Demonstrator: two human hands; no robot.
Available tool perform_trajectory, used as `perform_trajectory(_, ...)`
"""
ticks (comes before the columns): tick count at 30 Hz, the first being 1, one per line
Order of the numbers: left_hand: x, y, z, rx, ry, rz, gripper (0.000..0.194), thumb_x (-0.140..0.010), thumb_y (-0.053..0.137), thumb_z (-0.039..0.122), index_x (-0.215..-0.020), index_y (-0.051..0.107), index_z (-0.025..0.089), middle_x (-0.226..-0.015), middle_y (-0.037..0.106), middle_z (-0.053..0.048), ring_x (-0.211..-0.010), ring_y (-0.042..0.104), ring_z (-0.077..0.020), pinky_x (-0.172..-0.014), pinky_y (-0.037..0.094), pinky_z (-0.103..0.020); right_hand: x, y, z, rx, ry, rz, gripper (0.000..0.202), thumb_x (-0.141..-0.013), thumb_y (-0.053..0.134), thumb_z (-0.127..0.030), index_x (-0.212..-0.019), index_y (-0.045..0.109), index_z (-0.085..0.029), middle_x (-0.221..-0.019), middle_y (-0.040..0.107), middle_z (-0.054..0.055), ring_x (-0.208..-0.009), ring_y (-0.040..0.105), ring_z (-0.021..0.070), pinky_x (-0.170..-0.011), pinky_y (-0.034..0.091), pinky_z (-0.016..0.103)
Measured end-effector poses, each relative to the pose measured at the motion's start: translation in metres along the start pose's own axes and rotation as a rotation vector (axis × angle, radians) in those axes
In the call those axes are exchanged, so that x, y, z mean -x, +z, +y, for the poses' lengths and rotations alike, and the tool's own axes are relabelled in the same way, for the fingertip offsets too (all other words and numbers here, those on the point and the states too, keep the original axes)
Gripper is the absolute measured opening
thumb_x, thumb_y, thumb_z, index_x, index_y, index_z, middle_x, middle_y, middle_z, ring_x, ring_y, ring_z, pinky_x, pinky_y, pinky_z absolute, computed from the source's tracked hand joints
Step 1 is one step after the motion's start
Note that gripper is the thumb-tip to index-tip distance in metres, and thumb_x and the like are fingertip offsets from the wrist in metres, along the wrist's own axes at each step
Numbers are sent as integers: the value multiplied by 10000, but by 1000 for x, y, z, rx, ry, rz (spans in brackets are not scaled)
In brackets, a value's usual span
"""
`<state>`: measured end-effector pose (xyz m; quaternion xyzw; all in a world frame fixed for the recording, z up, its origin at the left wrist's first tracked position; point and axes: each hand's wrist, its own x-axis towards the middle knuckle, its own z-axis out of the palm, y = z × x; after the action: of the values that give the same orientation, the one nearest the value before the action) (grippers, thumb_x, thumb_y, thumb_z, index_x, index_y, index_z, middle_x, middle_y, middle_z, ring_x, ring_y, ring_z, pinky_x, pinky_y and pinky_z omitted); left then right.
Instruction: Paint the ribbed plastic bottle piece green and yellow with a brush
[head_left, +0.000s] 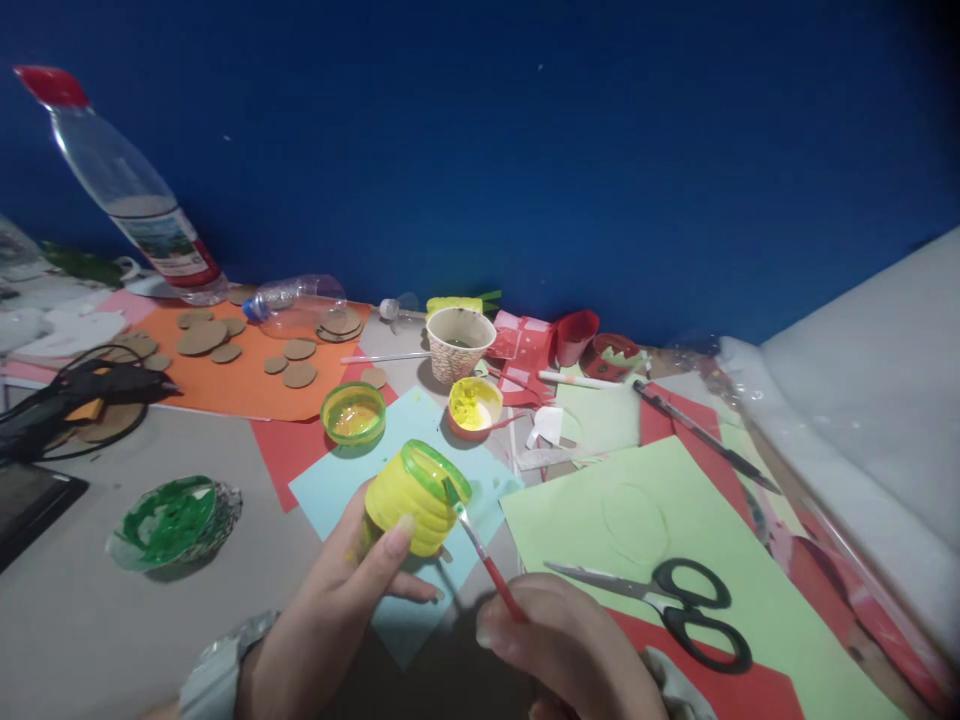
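Observation:
A yellow ribbed cup (pixel 411 505) with a green-painted rim is tilted in my left hand (pixel 352 570), thumb on its side. My right hand (pixel 562 640) pinches a red-handled paintbrush (pixel 491 570), and the brush's green tip touches the cup's rim. Under the cup lies a light blue sheet (pixel 405 640). Behind it stand a small green-rimmed dish (pixel 352 412) and a small dish of yellow paint (pixel 474 408). At the left, green paint (pixel 169 522) sits in a shallow container.
Black-handled scissors (pixel 686 608) lie on a light green sheet (pixel 637 480) at the right. A patterned paper cup (pixel 459 345) stands behind the dishes. A tall bottle (pixel 142 210), cardboard discs (pixel 202 338) and a black glue gun (pixel 67 400) are at the left.

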<state>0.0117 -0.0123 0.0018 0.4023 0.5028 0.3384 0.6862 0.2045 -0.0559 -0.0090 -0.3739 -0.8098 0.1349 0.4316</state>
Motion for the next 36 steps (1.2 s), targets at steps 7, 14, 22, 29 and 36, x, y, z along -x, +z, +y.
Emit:
perform_trajectory(7,1,3,-1,-30,68,-9,482,-823,559,592,-1112,524,208,-1054,633,-84,-937,647,-226,-649,597,-282,-2,-1,0,-32,-76,-30,286,-1000,302,-353,-1178,468,-202,-766,648,65,-676,622,190,-614,544,295)
perform_trajectory(14,2,4,2,9,81,-31,455,-830,569,561,-1108,494,209,-1056,623,-73,-878,627,-192,-652,595,-284,-5,-4,0,-74,-68,-88,291,-1002,303,-304,-1181,490,-170,-853,651,84,-780,600,189,-690,532,306)
perform_trajectory(22,3,3,1,-3,101,-44,372,-889,515,506,-1102,493,201,-1010,574,-46,-821,587,-156,-668,593,-283,-7,-7,-2,-80,-69,-39,287,-988,327,-271,-1119,547,-141,-832,599,77,-770,562,177,-671,511,277)
perform_trajectory(29,3,3,0,-21,120,-65,345,-925,457,493,-1101,492,197,-985,548,-32,-804,564,-147,-635,591,-278,-8,-11,-3,-78,-32,-42,300,-997,322,-303,-1101,564,-160,-823,611,67,-771,584,171,-668,514,263)
perform_trajectory(36,4,-1,-4,-15,116,-72,339,-934,434,499,-1090,500,205,-958,553,-24,-808,566,-149,-663,590,-296,-3,-9,1,-81,-37,-47,318,-995,300,-300,-1123,559,-168,-843,645,73,-812,608,188,-730,521,293)
